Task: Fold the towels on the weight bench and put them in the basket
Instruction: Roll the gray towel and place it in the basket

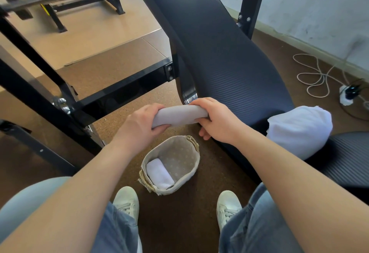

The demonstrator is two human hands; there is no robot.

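A folded grey towel (pixel 180 116) is held in the air between both hands, above and a little beyond the basket. My left hand (pixel 142 124) grips its left end and my right hand (pixel 216 120) grips its right end. The cloth-lined woven basket (pixel 184 157) stands on the floor between my feet and holds one folded white towel (pixel 159 173) on its left side. Another white towel (pixel 299 130) lies bunched on the black padded weight bench (pixel 215 49) to the right.
The bench's black steel frame (pixel 123 91) crosses the left of the view. A white cable and power strip (pixel 344 95) lie on the floor by the wall at right. Another rack (pixel 60 1) stands at the back left. My white shoes flank the basket.
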